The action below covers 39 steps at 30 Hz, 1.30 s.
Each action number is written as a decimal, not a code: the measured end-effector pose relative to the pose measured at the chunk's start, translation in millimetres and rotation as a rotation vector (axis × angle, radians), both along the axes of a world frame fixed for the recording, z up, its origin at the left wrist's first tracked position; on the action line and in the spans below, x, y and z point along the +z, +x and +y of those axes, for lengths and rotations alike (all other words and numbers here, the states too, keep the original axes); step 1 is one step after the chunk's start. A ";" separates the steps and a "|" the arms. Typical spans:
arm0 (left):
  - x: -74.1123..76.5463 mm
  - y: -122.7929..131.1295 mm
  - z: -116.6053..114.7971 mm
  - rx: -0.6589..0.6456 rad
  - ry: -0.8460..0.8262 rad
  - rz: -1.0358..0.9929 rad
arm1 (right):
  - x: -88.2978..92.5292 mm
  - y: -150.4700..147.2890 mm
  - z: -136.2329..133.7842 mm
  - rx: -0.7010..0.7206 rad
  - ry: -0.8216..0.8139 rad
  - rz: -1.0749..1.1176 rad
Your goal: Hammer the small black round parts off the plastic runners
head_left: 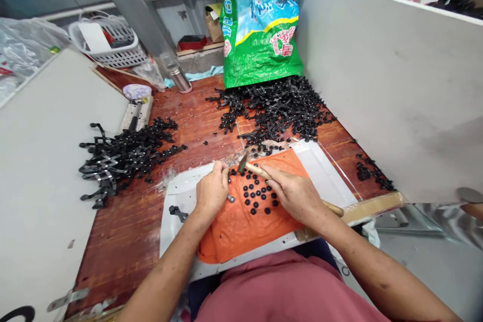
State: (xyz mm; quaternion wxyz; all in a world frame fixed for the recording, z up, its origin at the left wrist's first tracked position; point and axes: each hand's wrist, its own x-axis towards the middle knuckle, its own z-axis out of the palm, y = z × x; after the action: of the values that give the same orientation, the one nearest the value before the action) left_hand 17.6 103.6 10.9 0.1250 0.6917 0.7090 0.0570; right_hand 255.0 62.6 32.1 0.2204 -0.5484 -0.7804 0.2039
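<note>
My right hand [296, 191] is closed round the wooden handle of a small hammer [256, 168], its dark head just above the back edge of an orange cloth [241, 234]. Left of the hammer head, my left hand [213, 187] is closed on a small black linked part [231, 198], mostly hidden by the fingers, with one end showing below them. Several small black round caps [253, 210] lie spread on the cloth between the hands. Another black linked part [178, 213] rests on the white board [171, 239] to the left of my left forearm.
Black linked pieces lie heaped at left [124, 156]. A bigger heap of black parts [287, 105] spills below a green bag [264, 55]. Pale panels [377, 80] stand either side. A metal flask [180, 79] and a white basket [128, 55] sit at back left.
</note>
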 end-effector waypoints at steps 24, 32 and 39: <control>-2.4 1.2 0.3 0.021 -0.036 0.054 | -2.7 -26.5 7.8 0.066 0.031 -0.321; 15.0 -35.6 19.3 -0.034 0.058 -0.129 | -10.4 28.9 -3.9 -0.207 -0.044 0.032; 100.6 -156.2 38.6 0.177 0.615 0.112 | -54.1 79.5 -20.4 -0.339 -0.172 0.328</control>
State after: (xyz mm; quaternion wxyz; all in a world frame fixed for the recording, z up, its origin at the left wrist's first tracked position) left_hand -138.6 142.2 111.5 -0.1344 0.6349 0.7216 0.2411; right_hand 334.5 42.1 -22.0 0.3279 -0.6477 -0.6109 0.3159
